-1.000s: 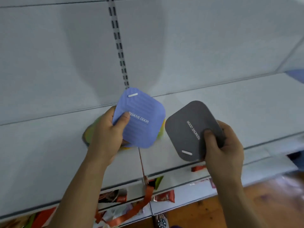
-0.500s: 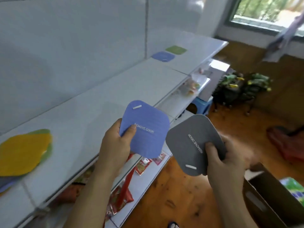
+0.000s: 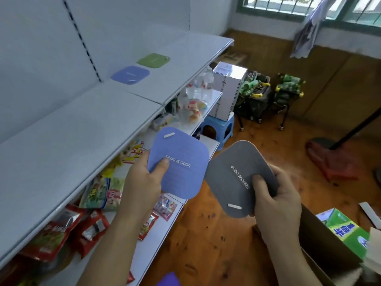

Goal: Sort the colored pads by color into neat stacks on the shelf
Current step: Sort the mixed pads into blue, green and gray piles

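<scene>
My left hand grips a blue pad printed REMOVE ODOR, thumb on its face, held in the air beside the shelf's front edge. My right hand grips a grey pad with the same print, thumb on top, over the wooden floor. The two pads nearly touch at their edges. Far along the white shelf lie another blue pad and, just beyond it, a green pad, flat and side by side.
Snack packets fill the lower shelf under the white one. Water bottles, a white box and a blue stool stand further along. A cardboard box with a green carton sits at lower right. A purple object shows at the bottom edge.
My view has swung right along the shelf; the mixed yellow and green pile at the left has left the frame. Both hands keep their pads and have travelled right with them.
</scene>
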The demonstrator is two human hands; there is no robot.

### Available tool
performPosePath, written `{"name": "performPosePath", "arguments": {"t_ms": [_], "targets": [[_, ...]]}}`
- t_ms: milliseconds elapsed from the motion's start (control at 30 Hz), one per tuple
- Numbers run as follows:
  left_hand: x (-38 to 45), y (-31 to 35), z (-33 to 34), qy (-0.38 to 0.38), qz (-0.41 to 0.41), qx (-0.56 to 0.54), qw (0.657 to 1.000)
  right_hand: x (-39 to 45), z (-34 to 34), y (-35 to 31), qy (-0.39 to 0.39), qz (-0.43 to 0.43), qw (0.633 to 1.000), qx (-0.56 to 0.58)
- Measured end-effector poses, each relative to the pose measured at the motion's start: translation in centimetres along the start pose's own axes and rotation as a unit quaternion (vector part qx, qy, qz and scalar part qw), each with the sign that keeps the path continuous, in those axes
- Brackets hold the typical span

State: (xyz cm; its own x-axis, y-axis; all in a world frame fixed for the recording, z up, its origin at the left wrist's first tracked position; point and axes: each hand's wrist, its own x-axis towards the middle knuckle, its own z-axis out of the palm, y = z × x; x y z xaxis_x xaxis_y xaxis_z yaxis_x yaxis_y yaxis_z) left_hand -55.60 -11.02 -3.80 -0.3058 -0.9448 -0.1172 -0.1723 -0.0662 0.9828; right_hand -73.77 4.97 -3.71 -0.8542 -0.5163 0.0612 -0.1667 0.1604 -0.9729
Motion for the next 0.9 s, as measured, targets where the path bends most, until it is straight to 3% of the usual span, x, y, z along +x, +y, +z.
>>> {"name": "performPosePath", "arguments": {"t_ms": [600,900], "targets": [[28.5,5.4,7.3,0.042,0.018,-0.063,0.997,28.1,14.3,-2.5,-0.013,-0.046,0.999,0.001],[36.4,5.5,7.1,0.208,-0.016,-0.089,0.974,40.6,23.0,-2.4,-0.154,-0.072,0.985,0.015]]}}
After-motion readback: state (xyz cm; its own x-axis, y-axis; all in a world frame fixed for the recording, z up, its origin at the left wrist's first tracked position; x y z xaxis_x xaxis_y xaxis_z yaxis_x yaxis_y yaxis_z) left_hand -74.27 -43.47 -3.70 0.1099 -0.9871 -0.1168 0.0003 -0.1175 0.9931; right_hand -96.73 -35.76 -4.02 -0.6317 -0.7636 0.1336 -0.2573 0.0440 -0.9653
